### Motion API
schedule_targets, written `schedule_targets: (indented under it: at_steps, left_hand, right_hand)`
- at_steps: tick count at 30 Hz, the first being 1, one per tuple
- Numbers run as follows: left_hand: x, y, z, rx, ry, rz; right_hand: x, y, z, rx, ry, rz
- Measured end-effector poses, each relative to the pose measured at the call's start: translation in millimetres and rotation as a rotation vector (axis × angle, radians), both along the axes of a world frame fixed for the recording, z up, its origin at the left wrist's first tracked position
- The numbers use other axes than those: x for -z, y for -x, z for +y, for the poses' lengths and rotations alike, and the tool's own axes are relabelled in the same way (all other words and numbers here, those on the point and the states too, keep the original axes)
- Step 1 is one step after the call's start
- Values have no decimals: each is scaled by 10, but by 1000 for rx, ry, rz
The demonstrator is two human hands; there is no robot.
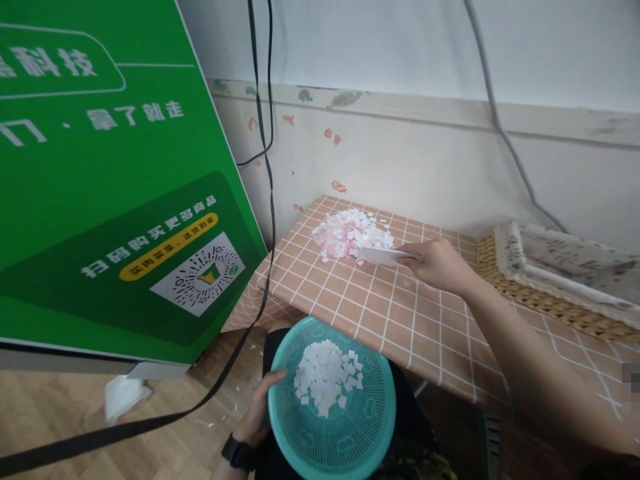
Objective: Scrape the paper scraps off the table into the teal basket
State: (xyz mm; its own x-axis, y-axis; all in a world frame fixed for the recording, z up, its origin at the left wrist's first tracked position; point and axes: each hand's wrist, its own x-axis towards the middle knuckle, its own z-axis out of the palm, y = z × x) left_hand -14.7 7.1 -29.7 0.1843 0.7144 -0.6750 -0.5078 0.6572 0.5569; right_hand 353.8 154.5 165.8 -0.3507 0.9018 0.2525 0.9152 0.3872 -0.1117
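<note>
Teal basket (330,445): round, slotted | paper scraps (325,375) inside: white (loosely heaped)

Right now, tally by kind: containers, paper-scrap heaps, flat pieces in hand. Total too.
Teal plastic colander: 1
Cloth-lined wicker basket: 1
Paper-scrap heaps: 2 (pink-and-white heap on the grid-patterned tablecloth, white heap in the colander)
Flat white piece in the right hand: 1
Total: 5
</note>
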Motion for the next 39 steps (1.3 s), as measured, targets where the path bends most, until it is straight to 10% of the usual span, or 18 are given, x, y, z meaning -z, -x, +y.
schedule_targets:
  at_steps: [39]
  left_hand:
    - [199, -34, 93, -43, 17, -26]
  right_hand:
    - [-83, 99, -31, -93, 103, 34]
